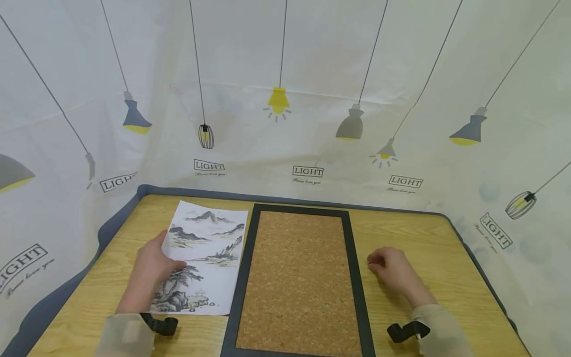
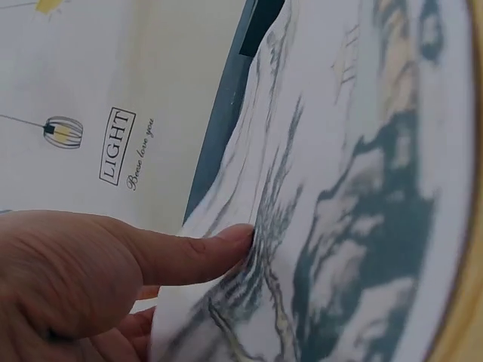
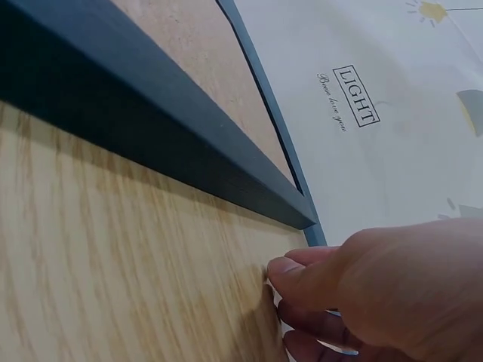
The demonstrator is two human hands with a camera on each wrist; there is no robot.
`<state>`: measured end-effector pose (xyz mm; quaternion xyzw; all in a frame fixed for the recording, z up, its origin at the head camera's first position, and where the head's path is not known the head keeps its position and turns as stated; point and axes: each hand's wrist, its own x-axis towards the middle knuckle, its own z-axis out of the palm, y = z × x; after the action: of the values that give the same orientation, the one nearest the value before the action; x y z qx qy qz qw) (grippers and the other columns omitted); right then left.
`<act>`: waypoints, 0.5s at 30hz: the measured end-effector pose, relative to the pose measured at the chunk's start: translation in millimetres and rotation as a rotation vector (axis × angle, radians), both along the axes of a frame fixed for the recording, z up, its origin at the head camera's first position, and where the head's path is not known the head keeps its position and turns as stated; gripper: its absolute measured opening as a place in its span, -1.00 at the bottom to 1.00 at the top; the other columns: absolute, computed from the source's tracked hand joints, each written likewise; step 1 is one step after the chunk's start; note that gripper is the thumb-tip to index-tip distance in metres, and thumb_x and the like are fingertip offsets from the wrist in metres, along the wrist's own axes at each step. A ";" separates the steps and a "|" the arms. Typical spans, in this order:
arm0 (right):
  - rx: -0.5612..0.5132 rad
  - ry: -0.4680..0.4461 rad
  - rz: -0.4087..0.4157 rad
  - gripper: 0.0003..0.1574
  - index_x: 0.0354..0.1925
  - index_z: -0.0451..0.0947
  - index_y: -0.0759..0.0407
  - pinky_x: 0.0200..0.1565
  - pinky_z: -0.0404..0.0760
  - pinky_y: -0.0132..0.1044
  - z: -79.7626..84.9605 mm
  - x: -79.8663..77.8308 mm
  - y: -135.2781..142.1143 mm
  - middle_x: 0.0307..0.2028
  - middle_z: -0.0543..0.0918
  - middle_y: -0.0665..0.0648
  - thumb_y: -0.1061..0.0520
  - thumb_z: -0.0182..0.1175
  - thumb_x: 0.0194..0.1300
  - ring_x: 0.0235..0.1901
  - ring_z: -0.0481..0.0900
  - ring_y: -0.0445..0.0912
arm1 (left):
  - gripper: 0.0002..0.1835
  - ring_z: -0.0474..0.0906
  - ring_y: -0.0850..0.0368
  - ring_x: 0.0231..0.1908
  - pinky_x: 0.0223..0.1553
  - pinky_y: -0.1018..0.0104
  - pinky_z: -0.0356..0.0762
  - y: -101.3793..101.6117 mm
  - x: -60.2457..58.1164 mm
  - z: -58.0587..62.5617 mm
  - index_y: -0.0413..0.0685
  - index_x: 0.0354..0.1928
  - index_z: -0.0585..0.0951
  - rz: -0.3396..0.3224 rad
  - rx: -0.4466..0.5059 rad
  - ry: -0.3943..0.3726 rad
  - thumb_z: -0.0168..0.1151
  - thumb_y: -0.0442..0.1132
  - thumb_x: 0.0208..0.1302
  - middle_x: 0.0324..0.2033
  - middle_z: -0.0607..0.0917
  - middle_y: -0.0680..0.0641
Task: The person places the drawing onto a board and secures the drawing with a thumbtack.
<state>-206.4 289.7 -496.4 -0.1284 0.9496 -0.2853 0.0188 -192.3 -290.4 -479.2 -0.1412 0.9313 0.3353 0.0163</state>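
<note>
My left hand (image 1: 153, 265) holds a paper print (image 1: 202, 258) of an ink landscape with mountains, a tree and rocks. In the left wrist view the thumb lies over the printed side, with other fingers behind the sheet's edge. The sheet bends near the hand in that view. Just right of the print lies a cork board (image 1: 301, 277) with a black frame (image 1: 357, 287). To the right of the frame, my right hand (image 1: 394, 272) is low over the table, its fingers loosely curled. Nothing shows between its thumb and fingertips (image 3: 285, 268), though some fingers are partly hidden.
A wood-grain table (image 1: 410, 233) with a dark edge (image 1: 383, 209) lies under everything. Pale hanging sheets (image 1: 250, 59) printed with lamps enclose the far side and both flanks. Each wrist wears a small black camera mount (image 1: 162, 325).
</note>
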 end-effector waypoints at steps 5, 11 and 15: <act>0.020 -0.032 -0.015 -0.91 -0.18 0.76 0.24 -0.21 0.68 -0.03 -1.4 -0.5 -0.8 -0.27 0.73 0.07 0.36 0.36 0.39 -0.27 0.65 -0.05 | -0.06 0.48 -0.52 0.23 0.16 -0.34 0.52 -6.9 3.1 -2.9 -0.43 0.58 0.20 -0.001 0.029 -0.001 0.52 -0.30 0.29 0.33 0.41 -0.62; 0.018 -0.029 -0.017 -0.95 -0.17 0.73 0.27 -0.24 0.66 -0.05 -0.3 0.1 -1.7 -0.30 0.71 0.04 0.34 0.35 0.41 -0.29 0.62 -0.08 | -0.35 0.59 -0.41 0.08 -0.01 -0.21 0.63 -14.2 6.6 -2.3 -0.43 0.50 0.36 0.020 0.033 0.019 0.30 -0.32 0.49 0.21 0.51 -0.60; -0.001 -0.020 -0.030 -0.94 -0.17 0.72 0.26 -0.25 0.65 -0.07 3.5 1.6 -2.9 -0.30 0.71 0.04 0.33 0.32 0.43 -0.30 0.61 -0.09 | -0.42 0.54 -0.43 0.15 0.07 -0.25 0.58 -17.1 9.9 3.8 -0.39 0.50 0.39 0.042 0.049 0.033 0.21 -0.32 0.54 0.22 0.52 -0.56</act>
<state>-204.7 286.9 -493.0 -0.1113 0.9510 -0.2875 0.0237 -182.4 -307.5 -475.4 -0.1550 0.9197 0.3607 -0.0024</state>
